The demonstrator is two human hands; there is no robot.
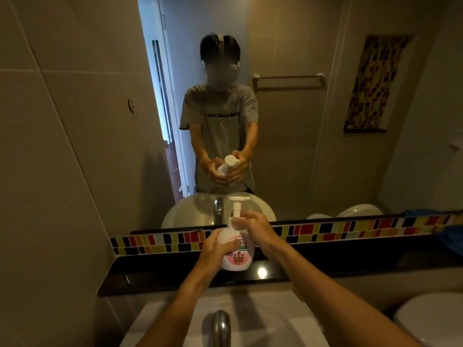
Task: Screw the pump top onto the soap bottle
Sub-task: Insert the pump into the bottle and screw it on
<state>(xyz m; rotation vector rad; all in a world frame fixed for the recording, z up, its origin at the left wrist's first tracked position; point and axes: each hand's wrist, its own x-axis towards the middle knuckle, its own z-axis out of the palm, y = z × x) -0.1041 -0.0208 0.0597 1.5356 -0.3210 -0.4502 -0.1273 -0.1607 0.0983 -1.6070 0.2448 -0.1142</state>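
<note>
A white soap bottle with a pink label is held upright just above the black ledge, in front of the mirror. My left hand wraps around the bottle's body from the left. The white pump top sits on the bottle's neck, its nozzle head pointing sideways at the top. My right hand grips the collar of the pump top from the right; its fingers hide the joint between collar and neck.
A black ledge with a coloured mosaic strip runs under the mirror. The white sink and its metal tap lie below my arms. A white toilet stands at the lower right. A blue cloth lies at the right.
</note>
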